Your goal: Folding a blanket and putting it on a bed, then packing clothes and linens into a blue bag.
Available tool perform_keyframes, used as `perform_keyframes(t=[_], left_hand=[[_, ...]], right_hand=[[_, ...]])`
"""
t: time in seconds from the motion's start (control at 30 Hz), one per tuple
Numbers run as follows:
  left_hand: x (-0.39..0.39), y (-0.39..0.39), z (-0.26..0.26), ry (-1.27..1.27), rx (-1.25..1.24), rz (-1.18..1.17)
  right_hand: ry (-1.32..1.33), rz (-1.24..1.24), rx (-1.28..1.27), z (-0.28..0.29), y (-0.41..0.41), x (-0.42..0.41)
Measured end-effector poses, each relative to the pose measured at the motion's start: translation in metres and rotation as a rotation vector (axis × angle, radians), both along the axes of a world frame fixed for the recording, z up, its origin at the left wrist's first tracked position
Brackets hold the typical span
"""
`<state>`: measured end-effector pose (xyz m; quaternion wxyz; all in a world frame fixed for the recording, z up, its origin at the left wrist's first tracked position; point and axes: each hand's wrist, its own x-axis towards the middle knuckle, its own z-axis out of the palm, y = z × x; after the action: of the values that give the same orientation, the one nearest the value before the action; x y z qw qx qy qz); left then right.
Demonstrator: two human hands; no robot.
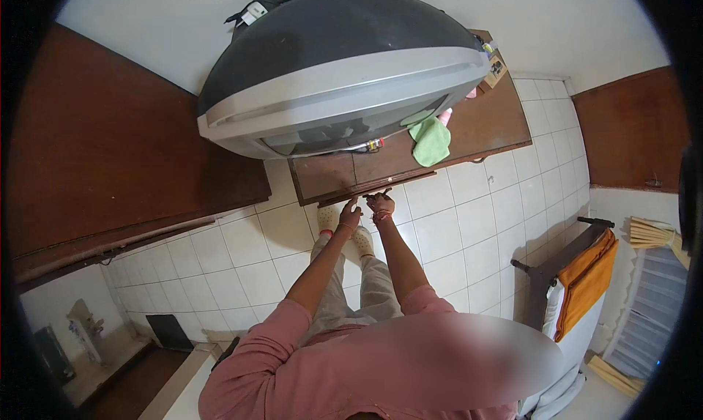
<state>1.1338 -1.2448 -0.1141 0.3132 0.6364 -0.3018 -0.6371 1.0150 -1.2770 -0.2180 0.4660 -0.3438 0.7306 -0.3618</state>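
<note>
Both hands are held out at the front edge of a brown wooden cabinet [483,120], below a large grey-and-black CRT television [351,63]. My left hand [350,215] is at the cabinet's drawer front, its fingers partly extended; whether they touch the wood is unclear. Just right of it, my right hand [380,203] is curled around a small dark object, too small to identify, close to the same drawer edge. A light green cloth [431,141] lies on the cabinet top, partly against a pink bottle [445,115]. Cables with coloured plugs [375,144] lie under the screen.
A large brown wooden cabinet [126,145] stands at the left. White floor tiles [478,217] surround my feet in cream clogs [363,241]. At the right is a bed with a folded orange blanket [587,285]. A brown door [631,131] is at the far right.
</note>
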Motion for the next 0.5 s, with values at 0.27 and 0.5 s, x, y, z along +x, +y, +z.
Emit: perform_keyframes(t=[0.27, 0.5], left_hand=[[-0.013, 0.037, 0.014, 0.060, 0.062, 0.147], [-0.009, 0.063, 0.017, -0.150, -0.071, -0.008]], right_hand=[[-0.456, -0.293, 0.208, 0.064, 0.029, 0.008], [-0.522, -0.414, 0.266, 0.089, 0.052, 0.019]])
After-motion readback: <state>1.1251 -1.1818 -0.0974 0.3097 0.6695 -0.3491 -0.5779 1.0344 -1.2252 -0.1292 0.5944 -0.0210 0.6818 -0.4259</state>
